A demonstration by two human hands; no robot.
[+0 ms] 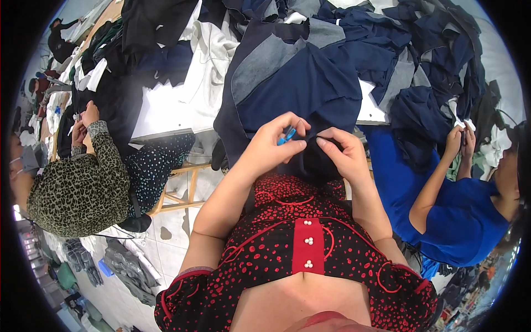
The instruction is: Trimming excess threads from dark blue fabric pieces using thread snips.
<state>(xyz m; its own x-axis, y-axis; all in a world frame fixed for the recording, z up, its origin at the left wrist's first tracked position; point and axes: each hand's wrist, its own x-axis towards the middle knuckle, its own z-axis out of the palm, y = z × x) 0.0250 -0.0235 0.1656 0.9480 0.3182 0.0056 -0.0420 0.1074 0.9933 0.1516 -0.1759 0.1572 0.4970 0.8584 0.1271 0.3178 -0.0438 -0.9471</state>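
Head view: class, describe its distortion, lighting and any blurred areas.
Head view: fisheye bending curves the white table edge, with black corners around the circle; even, soft lighting without glare; the left hand and right hand on the dark navy garment look sharp; the rim areas are smeared.

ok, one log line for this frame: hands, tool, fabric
left hand: holds small blue snips | right hand: pinches dark navy garment | co-workers handling cloth both sides

navy garment (298,94): matt woven cloth | scissors (287,135): glossy blue plastic handle | stool (180,188): bare pale wood | floor (166,243): smooth tile, slightly shiny
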